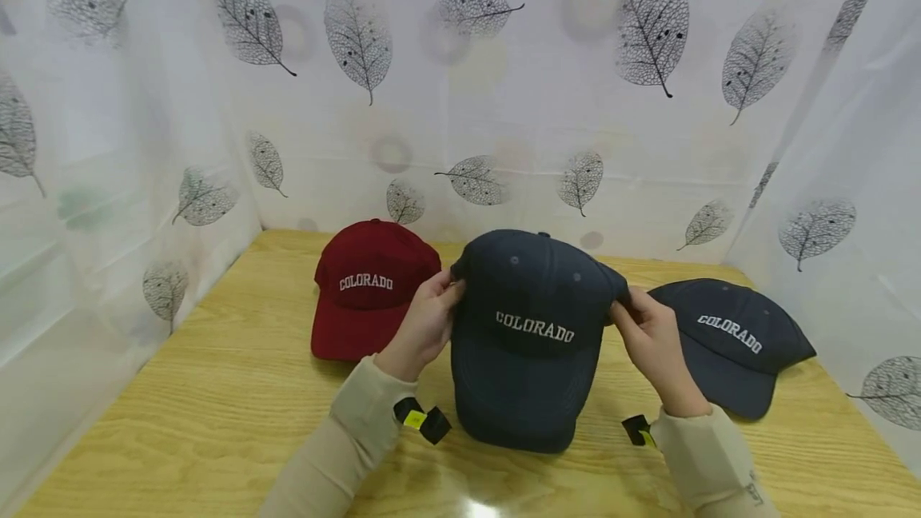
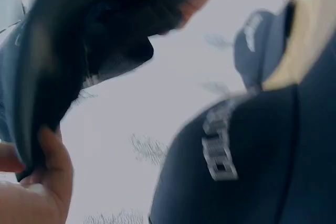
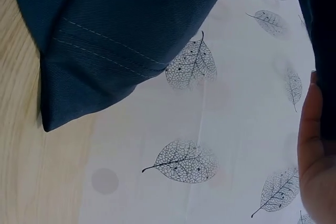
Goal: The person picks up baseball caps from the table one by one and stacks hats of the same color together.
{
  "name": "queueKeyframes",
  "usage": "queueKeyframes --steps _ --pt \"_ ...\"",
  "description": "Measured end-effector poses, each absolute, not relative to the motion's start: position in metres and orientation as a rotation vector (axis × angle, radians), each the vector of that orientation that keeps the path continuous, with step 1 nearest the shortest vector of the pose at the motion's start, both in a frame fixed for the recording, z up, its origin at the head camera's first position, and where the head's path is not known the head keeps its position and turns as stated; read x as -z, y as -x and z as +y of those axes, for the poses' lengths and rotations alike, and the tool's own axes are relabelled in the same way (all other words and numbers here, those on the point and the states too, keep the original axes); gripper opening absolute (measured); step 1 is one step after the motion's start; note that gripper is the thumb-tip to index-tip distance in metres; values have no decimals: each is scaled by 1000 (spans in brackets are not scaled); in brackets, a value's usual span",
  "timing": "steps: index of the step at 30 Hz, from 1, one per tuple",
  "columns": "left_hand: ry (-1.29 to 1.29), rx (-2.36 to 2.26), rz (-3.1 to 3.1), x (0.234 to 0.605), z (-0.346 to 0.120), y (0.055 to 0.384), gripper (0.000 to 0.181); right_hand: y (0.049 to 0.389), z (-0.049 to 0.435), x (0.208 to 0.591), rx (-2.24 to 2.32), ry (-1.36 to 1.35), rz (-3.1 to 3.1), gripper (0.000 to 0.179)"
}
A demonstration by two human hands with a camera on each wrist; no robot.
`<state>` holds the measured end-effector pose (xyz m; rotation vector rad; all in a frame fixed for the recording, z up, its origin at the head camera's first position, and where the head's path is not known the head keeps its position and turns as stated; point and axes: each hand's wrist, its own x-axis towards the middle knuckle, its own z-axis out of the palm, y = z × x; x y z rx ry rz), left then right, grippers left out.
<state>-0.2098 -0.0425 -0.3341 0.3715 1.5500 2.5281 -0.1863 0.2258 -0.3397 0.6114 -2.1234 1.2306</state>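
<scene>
In the head view, a navy baseball cap (image 1: 532,286) with white COLORADO lettering is held up between both hands, its front facing me and its brim pointing down. The left hand (image 1: 424,322) pinches the cap's left edge, with the thumb showing in front. On the opposite side, the right hand (image 1: 651,334) pinches the right edge. The left wrist view shows fingers (image 2: 55,161) gripping the dark fabric's edge. At the right border of the right wrist view, the right hand (image 3: 315,156) lies against dark cloth.
A red COLORADO cap (image 1: 374,294) sits on the wooden table (image 1: 194,398) at the left, partly behind the left hand. Another navy COLORADO cap (image 1: 734,342) lies at the right, close behind the right hand. A white leaf-print curtain (image 1: 460,102) encloses the back and sides.
</scene>
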Motion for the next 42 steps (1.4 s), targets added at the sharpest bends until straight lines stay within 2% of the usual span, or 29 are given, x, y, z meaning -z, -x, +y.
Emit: queueKeyframes --steps 3,6,12,17,27,31,42 --pt "-290 -2439 1677 340 -47 211 20 189 224 342 -1237 -544 -2175 7" --pt "-237 -2350 1779 344 -51 213 14 192 223 345 -1254 -490 -2251 14" --pt "-189 -2187 1961 353 -58 217 27 195 222 350 -1255 -371 -2490 20" --pt "-169 -2006 2066 364 -61 223 27 198 220 354 -1197 -271 -2654 17" --pt "-53 -1895 2028 364 -66 224 23 204 216 361 -1101 -217 -2787 18" --pt "-55 -1825 2152 381 -64 234 18 206 216 365 -1118 -223 -2822 15" --pt "-118 -1689 2236 395 -64 240 8 209 215 375 -1020 -221 -2919 12"
